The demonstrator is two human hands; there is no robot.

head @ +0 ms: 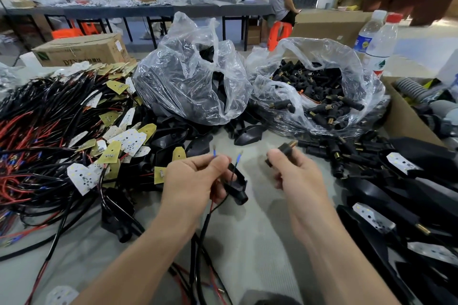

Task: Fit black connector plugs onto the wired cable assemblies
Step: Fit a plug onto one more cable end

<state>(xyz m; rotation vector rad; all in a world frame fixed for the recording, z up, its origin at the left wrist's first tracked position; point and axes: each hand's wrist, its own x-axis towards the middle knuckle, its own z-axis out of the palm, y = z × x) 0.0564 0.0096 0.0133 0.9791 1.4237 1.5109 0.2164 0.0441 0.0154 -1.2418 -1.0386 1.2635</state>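
Grey worktable (260,242), left hand (195,178) pinching wired cable (203,230) — right hand (295,173) gripping black plug (286,148)

The small black plastic connector plug (285,150) carries a brass-coloured metal tip. The two thin wire ends (214,154) wear bright blue sleeves above a glossy black moulded housing (238,187); their leads run one red, one black. The tangled heap of cables (37,131) is red and black with blue flecks. Flat circuit boards (128,140) are white, dotted with pale yellow squares; flipped ones show mustard yellow. The crinkled clear plastic bag (322,49) holds black plugs with brass ends. The table cloth (247,230) is pale grey-green. The tall clear bottle (383,39) has a red cap.
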